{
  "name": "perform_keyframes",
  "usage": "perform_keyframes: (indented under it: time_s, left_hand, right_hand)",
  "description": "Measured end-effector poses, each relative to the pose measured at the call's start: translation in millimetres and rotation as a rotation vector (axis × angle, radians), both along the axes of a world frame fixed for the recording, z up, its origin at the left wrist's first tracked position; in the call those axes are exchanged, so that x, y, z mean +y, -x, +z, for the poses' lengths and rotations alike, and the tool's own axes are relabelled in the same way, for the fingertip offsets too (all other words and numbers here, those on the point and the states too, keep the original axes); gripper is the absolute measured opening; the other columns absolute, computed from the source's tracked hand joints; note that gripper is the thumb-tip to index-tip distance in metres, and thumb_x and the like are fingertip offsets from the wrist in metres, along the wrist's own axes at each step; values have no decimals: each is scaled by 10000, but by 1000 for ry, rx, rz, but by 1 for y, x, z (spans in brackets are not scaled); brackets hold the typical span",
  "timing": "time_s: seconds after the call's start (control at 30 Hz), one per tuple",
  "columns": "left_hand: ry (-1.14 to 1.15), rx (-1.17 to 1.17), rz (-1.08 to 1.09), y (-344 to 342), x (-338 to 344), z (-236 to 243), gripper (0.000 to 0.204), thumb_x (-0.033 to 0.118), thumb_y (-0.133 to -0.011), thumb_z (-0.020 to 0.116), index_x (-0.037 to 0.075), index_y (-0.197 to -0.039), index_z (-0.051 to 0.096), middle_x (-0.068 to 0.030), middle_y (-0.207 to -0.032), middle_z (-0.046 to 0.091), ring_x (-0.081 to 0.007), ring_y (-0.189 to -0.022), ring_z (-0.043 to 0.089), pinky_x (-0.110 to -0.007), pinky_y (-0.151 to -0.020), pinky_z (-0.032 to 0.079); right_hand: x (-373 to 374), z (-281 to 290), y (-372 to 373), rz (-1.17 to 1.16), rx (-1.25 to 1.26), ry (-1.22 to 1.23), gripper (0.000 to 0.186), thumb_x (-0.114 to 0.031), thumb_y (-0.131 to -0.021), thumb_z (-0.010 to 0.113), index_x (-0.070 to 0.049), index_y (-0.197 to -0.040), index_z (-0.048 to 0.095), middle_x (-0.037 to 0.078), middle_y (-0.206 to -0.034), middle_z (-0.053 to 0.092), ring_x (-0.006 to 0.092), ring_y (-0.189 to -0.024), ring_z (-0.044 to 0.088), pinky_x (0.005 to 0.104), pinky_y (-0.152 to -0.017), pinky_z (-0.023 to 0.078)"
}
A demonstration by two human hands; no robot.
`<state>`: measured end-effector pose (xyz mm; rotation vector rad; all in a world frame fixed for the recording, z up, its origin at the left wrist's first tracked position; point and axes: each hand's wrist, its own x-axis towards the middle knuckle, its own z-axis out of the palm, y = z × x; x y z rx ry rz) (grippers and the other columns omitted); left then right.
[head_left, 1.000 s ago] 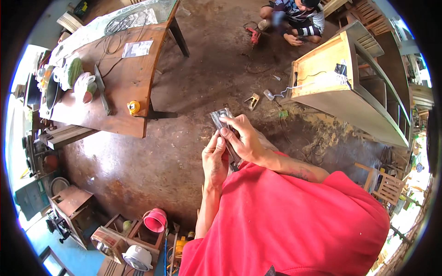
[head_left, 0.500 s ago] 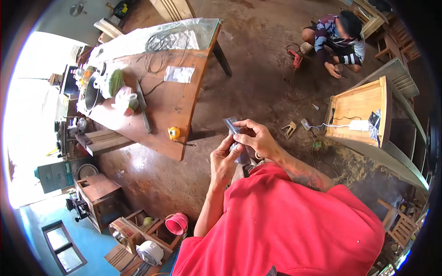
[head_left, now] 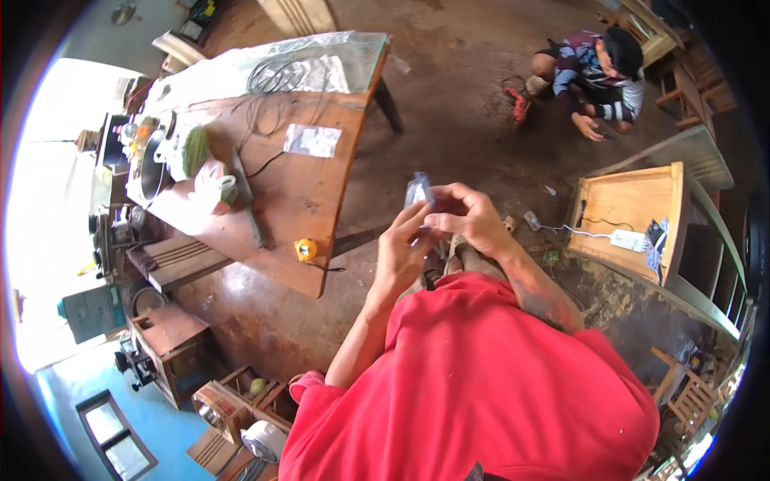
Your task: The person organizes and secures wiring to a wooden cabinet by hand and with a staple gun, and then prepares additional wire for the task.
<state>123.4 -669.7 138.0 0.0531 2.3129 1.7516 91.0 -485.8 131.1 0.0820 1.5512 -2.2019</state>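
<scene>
In front of my red shirt, both hands meet on a small clear plastic packet (head_left: 418, 188), whose upper end sticks up above the fingers. My left hand (head_left: 401, 247) is closed round the packet from below, fingertips pressed on it. From the right, my right hand (head_left: 468, 220) pinches at the packet with thumb and forefinger. The fingers hide the lower part, and I cannot make out what is inside. Left of the hands, a yellow tape measure (head_left: 305, 249) lies near the corner of the wooden table (head_left: 297, 192).
The table holds a coiled black cable (head_left: 269, 80), a glass sheet (head_left: 365, 60), a flat silvery packet (head_left: 313, 140) and bagged vegetables (head_left: 195, 152). A person (head_left: 597, 72) squats at the far right by a red power drill (head_left: 519, 106). An open wooden box (head_left: 618, 196) with a white power strip (head_left: 628, 240) stands right.
My hands and the packet have shifted slightly right, and the packet's end now points more upright. My view has tilted, bringing my legs into sight. The squatting person's hand has moved slightly.
</scene>
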Motion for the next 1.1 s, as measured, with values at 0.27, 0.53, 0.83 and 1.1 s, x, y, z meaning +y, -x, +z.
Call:
perform_keyframes:
  time_s: [0.27, 0.53, 0.83, 1.1]
  left_hand:
    - [-62, 31, -55, 26, -57, 11, 454, 88, -962, 767, -10, -1391, 654, -110, -1450, 605, -185, -1232, 636, -309, -985, 542]
    - [-214, 6, 17, 27, -100, 4, 432, 119, -963, 763, -32, -1358, 671, -158, -1426, 634, -233, -1281, 630, -344, -1053, 514]
    - [-483, -97, -90, 47, -126, 5, 383, 167, -1006, 726, 10, -1355, 701, -89, -1470, 605, -219, -1310, 592, -354, -1088, 484]
    - [-622, -175, -156, 76, -140, -4, 383, 148, -1004, 722, 10, -1360, 697, -126, -1476, 595, -228, -1345, 566, -387, -1134, 451]
  right_hand:
    - [-56, 8, 15, -82, 31, -9, 392, -102, -948, 755, 32, -1306, 668, 84, -1132, 729, 136, -1004, 694, 295, -921, 571]
    - [-94, 12, 21, -51, 47, -19, 332, -114, -974, 708, 37, -1270, 705, 78, -1118, 741, 128, -977, 689, 283, -907, 568]
    - [-111, 25, 15, -115, 35, -35, 432, -60, -974, 710, 77, -1374, 621, 128, -1164, 737, 172, -1064, 699, 328, -996, 569]
    - [-125, 38, 5, -142, 36, 45, 539, -6, -902, 801, 56, -1366, 534, 117, -1243, 682, 196, -1183, 650, 365, -1048, 548]
